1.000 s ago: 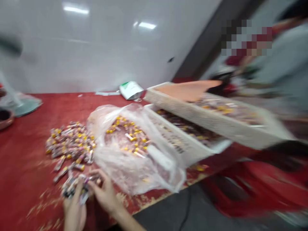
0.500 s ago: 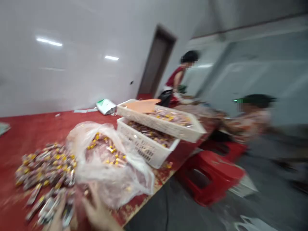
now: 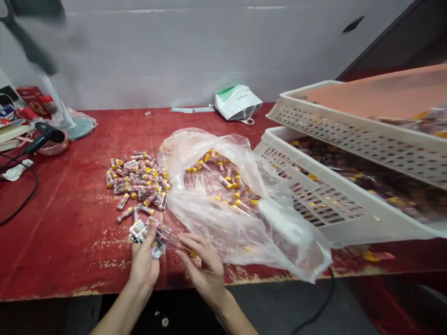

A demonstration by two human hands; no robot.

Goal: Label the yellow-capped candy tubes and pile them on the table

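L hand (image 3: 145, 263): closed, thumb pressed over a bunch of sm. silver-and-white printed packets (image 3: 138, 229); exact no. can't be told. R hand (image 3: 207, 267): partly curled, thumb & fingertips just apart w/ a clear plastic tube (image 3: 172, 239) between them, gripped near its yellow cap (image 3: 193, 254).

Key relation: tube lies btwn the hands, at approx. 10 o'clock from R hand & 1 o'clock from L hand. Long axis runs approx. 10 to 4, cap end at 4, so R hand is nearer the cap, L thumb nearer the other end. A purple-labelled bit (image 3: 160, 227) shows by L thumb; can't tell if it's the same tube or a 2nd one.

Pile of yellow-capped tubes (image 3: 138, 179) sits at 12 from L hand, approx. 10:30 from R, so L is nearer; axes mixed, a few loose ones at its near edge. Open clear plastic bag (image 3: 209, 223) w/ more such tubes inside: approx. 12:30 from R hand, R nearer, its L side touching the pile or v. close. Lower white crate (image 3: 335, 204) at 2 from R, upper white crate (image 3: 314, 118) resting skewed above it. All on red tabletop (image 3: 70, 232).
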